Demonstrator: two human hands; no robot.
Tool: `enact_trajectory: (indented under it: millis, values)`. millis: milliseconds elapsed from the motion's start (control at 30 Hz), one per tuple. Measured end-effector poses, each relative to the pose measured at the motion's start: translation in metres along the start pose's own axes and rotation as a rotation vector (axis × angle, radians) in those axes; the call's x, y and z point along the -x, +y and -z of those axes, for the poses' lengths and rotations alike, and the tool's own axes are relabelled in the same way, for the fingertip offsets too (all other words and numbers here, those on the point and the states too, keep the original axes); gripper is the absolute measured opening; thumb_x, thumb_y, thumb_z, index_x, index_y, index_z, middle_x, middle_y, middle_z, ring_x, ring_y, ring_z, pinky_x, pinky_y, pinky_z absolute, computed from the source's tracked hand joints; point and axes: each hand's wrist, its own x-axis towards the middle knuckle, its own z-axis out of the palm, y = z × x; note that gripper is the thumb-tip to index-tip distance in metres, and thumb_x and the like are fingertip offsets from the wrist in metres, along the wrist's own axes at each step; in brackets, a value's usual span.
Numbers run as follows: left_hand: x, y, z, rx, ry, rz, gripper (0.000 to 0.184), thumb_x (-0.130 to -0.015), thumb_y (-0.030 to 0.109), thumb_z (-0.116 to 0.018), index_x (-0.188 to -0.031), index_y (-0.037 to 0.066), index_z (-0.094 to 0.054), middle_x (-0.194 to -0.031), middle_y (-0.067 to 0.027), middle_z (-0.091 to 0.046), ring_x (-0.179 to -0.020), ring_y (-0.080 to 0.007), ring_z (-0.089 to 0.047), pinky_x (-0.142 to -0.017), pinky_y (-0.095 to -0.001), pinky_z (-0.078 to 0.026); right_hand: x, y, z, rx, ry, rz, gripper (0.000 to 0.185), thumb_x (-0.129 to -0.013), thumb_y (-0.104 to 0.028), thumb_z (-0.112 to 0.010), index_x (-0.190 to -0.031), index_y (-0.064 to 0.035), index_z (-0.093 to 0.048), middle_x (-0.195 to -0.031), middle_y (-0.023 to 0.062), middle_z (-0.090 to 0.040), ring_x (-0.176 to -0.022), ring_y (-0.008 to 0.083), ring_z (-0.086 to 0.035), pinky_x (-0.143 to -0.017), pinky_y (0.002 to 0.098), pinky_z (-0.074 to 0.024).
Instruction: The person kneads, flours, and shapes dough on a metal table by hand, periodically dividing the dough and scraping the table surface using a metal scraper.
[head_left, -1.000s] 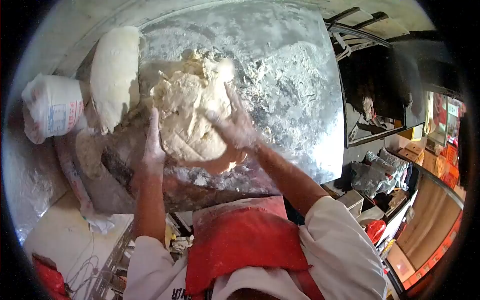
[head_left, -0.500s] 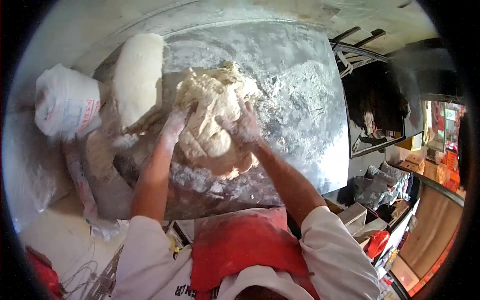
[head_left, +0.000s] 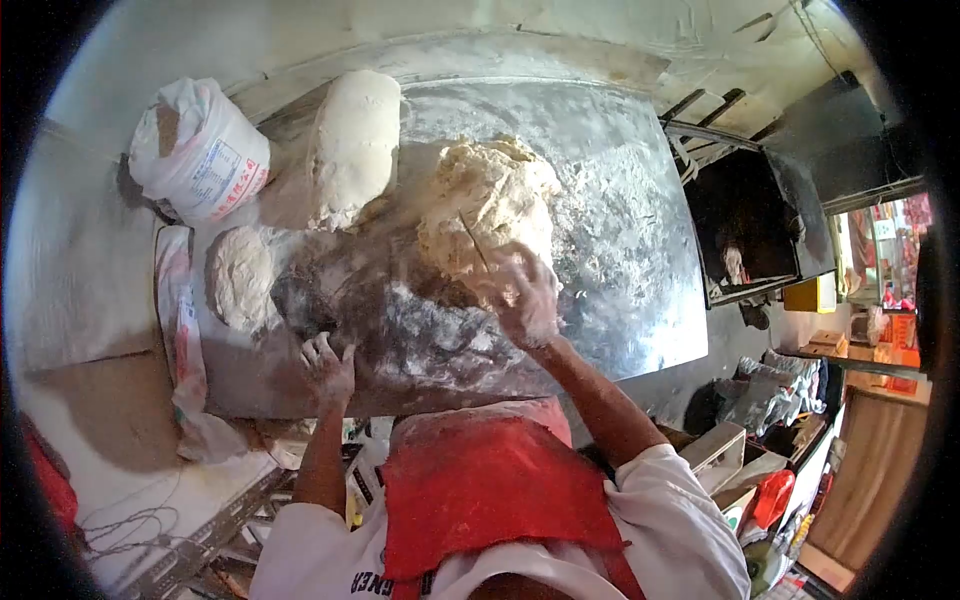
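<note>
A big lump of rough, sticky dough (head_left: 490,195) sits on the floury metal worktop (head_left: 630,200). My right hand (head_left: 525,295), dusted with flour, is at its near right side with fingers bent. From these fingers a thin, dark, straight-edged tool (head_left: 473,240) slants up against the dough; seen edge-on, its exact kind is unclear. My left hand (head_left: 328,370) is away from the dough, low over the worktop's front edge, fingers apart and holding nothing. A smaller piece of dough (head_left: 243,278) lies beyond it to the left.
A long, smooth dough block (head_left: 357,145) lies at the back left, beside an open white sack (head_left: 205,150) with red print. A crumpled plastic bag (head_left: 185,340) hangs along the left edge. To the right stands a dark open metal box (head_left: 745,215).
Both hands were pressed into the dough. My left hand has come off it, down to the front edge; my right hand now shows a thin tool at its fingers. The view has shifted.
</note>
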Motion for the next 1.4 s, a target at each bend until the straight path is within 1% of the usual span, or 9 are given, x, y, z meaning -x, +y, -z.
enact_trajectory:
  millis: [233,367,633,900,967,1033,1100,1167,1400]
  values:
    - [-0.021,-0.087,-0.139,0.725,0.256,0.328,0.065,-0.091,0.042,-0.067,-0.136,0.004,-0.039,-0.121,-0.0247,-0.049,-0.118,-0.0415,-0.048,-0.103,-0.0534,-0.039,0.019,-0.028,-0.014,-0.180,-0.376,0.120,0.043,-0.091,-0.022,-0.068,-0.131,-0.0145,-0.055,-0.137,0.0166,-0.050,-0.118,0.0402,-0.055,-0.096,0.0498,-0.0475]
    - [0.003,-0.096,-0.120,0.204,-0.131,0.389,0.050,-0.092,0.036,-0.065,-0.127,0.004,-0.046,-0.108,-0.0247,-0.054,-0.104,-0.0416,-0.054,-0.094,-0.0561,-0.041,0.047,-0.035,-0.024,-0.243,-0.318,0.118,0.040,-0.092,-0.014,-0.061,-0.131,-0.0131,-0.054,-0.125,0.0199,-0.058,-0.104,0.0400,-0.062,-0.084,0.0482,-0.0530]
    - [0.020,-0.037,0.048,2.183,-0.464,0.557,0.012,-0.096,0.018,-0.058,-0.090,0.008,-0.054,-0.067,-0.0030,-0.050,-0.054,-0.0126,-0.046,-0.049,-0.0262,-0.036,0.048,-0.062,-0.041,-0.395,-0.864,-0.138,0.059,-0.094,-0.040,-0.065,-0.138,-0.0037,-0.051,-0.113,0.0173,-0.069,-0.093,0.0338,-0.069,-0.086,0.0467,-0.0518]
    - [0.024,0.059,-0.006,1.013,0.382,-0.691,0.045,-0.087,0.005,-0.060,-0.130,0.002,-0.046,-0.086,-0.0097,-0.068,-0.073,-0.0224,-0.066,-0.062,-0.0342,-0.052,0.009,-0.130,0.010,-1.032,-0.482,-0.289,0.082,-0.092,-0.053,-0.064,-0.149,-0.0018,-0.033,-0.136,0.0224,-0.056,-0.120,0.0336,-0.058,-0.104,0.0465,-0.0443]
    - [0.046,0.121,0.088,0.505,-0.489,-0.408,0.036,-0.086,0.009,-0.064,-0.121,0.004,-0.056,-0.086,-0.0101,-0.069,-0.074,-0.0205,-0.065,-0.063,-0.0390,-0.050,0.018,-0.113,-0.007,-0.912,-0.266,-0.542,0.077,-0.094,-0.052,-0.062,-0.143,0.0039,-0.039,-0.132,0.0219,-0.058,-0.120,0.0320,-0.058,-0.104,0.0444,-0.0450]
    - [0.040,0.156,0.041,1.146,-0.724,-0.245,0.025,-0.086,0.018,-0.068,-0.107,0.006,-0.064,-0.084,-0.0120,-0.067,-0.068,-0.0258,-0.064,-0.061,-0.0429,-0.049,0.019,-0.099,0.008,-1.294,0.211,-0.772,0.057,-0.096,-0.033,-0.067,-0.132,0.0077,-0.049,-0.125,0.0179,-0.061,-0.112,0.0266,-0.059,-0.098,0.0415,-0.0483]
    - [0.046,0.211,0.087,0.661,-0.177,-1.204,0.039,-0.085,0.032,-0.072,-0.111,0.004,-0.064,-0.106,-0.0156,-0.067,-0.095,-0.0306,-0.064,-0.082,-0.0400,-0.051,0.024,-0.069,0.047,-1.288,0.349,-0.970,0.040,-0.094,-0.022,-0.069,-0.120,0.0052,-0.059,-0.113,0.0130,-0.066,-0.101,0.0234,-0.062,-0.093,0.0408,-0.0507]
    - [0.035,0.245,0.096,0.488,-0.249,-1.383,0.042,-0.079,0.025,-0.077,-0.112,0.002,-0.065,-0.110,-0.0195,-0.065,-0.105,-0.0359,-0.062,-0.089,-0.0460,-0.049,0.041,-0.031,0.075,-1.236,0.441,-0.895,0.025,-0.092,-0.019,-0.070,-0.106,0.0008,-0.065,-0.097,0.0089,-0.069,-0.087,0.0205,-0.063,-0.085,0.0377,-0.0520]
    - [-0.096,0.335,0.046,0.193,0.233,-0.982,0.059,-0.092,0.034,-0.066,-0.145,0.013,-0.048,-0.151,-0.0112,-0.043,-0.141,-0.0296,-0.036,-0.120,-0.0465,-0.024,0.151,0.147,0.135,-0.669,0.669,-1.270,0.021,-0.091,-0.012,-0.062,-0.108,-0.0009,-0.058,-0.081,0.0052,-0.060,-0.056,0.0136,-0.054,-0.046,0.0305,-0.0435]
